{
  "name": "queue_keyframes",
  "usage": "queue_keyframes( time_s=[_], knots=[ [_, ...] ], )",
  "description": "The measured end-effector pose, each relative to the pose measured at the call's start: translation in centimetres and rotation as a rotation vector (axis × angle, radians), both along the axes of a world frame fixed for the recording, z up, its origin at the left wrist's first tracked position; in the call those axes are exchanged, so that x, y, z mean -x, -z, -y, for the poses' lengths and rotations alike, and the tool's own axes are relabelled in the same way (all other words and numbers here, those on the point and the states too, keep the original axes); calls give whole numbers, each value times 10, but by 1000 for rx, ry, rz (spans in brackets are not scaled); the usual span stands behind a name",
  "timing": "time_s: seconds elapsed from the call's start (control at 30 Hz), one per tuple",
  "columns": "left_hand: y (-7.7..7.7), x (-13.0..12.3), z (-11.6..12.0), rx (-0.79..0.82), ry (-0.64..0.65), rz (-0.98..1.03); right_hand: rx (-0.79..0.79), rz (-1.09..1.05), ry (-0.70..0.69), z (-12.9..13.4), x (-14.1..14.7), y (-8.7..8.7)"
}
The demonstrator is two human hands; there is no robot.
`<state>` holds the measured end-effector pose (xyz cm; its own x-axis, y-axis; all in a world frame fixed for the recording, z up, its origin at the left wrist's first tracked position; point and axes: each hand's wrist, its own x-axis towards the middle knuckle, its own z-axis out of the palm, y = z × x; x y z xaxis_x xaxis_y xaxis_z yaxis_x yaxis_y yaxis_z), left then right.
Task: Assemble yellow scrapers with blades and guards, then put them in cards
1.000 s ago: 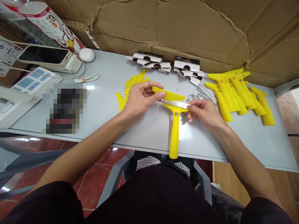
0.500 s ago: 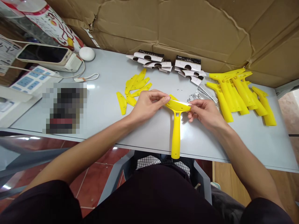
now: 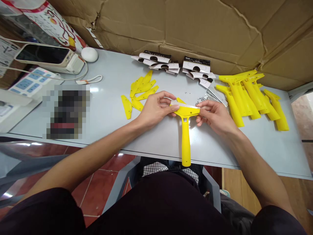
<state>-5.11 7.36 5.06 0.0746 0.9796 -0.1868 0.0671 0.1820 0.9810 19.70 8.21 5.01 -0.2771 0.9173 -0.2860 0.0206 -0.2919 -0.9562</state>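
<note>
Far left: bottle [image 3: 55,24], cut off by my view's top edge; phone [image 3: 42,54], its screen dark; blocked-out item [image 3: 68,112] on the surface [image 3: 107,122], its nature unreadable.

Next: loose yellow plates [image 3: 126,107], fanned out, one partly screened by my left wrist.

Left grip [image 3: 156,109]: nearly closed, thumb and fingers pinching the left end of the scraper's head; that corner is hidden.

Centre: one yellow scraper [image 3: 186,140], handle towards me, between both grips. Changed: its cover plate [image 3: 190,112], raised a second ago, now lies over the metal blade [image 3: 187,105], leaving a pale strip along the far edge. I judge the parts stacked but not fastened; whether the holes line up, I cannot tell.

Right grip [image 3: 215,117]: thumb and forefinger nearly closed on the head's right end, other fingers curled beneath; their exact contact is unclear.

Right: small screws [image 3: 201,100], too small to count, beside metal strips [image 3: 216,96]; then yellow handles [image 3: 251,101], overlapping, some largely covered.
</note>
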Motion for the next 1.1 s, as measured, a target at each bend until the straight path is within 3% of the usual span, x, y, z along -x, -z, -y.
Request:
queue_keyframes(
  time_s=[0.2, 0.47, 0.67, 1.1],
  knots=[
    [-3, 2, 1, -21, 29, -20, -17, -11, 30, 0, 1, -2],
    [-1, 0, -1, -37, 16, 172, -9, -32, 57, -1, 2, -3],
    [-3, 2, -1, -7, 24, 27, -10, -58, 64, 0, 1, -3],
    [-8, 1, 0, 65, -15, -25, 33, -88, 62, 0, 1, -2]
  ],
)
